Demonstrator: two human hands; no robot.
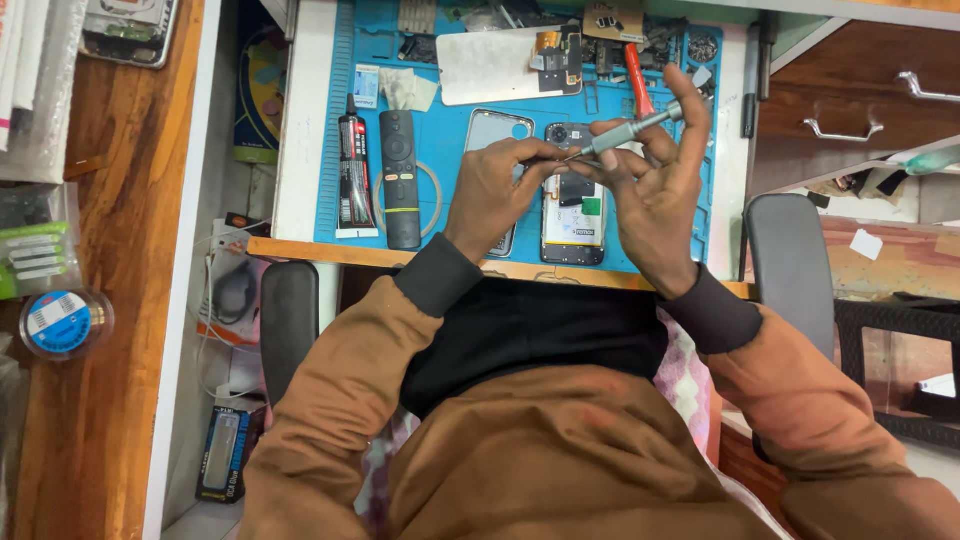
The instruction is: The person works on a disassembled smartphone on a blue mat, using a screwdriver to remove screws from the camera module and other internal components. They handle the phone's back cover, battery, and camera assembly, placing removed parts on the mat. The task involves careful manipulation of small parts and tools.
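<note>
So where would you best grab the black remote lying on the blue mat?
Take the black remote across its long narrow sides near the middle, coming from straight above. It lies flat, lengthwise, with the glue tube close on one side, so pinch narrowly.

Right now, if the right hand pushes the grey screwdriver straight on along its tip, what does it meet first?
The right hand points the grey screwdriver down-left. Its tip would probably first meet the left hand's fingers, which pinch right at it above the opened phone. Depth is unclear.

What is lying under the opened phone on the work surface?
The opened phone lies on a blue work mat. The hands cover its upper part, so the mat beneath there is hidden.
</note>
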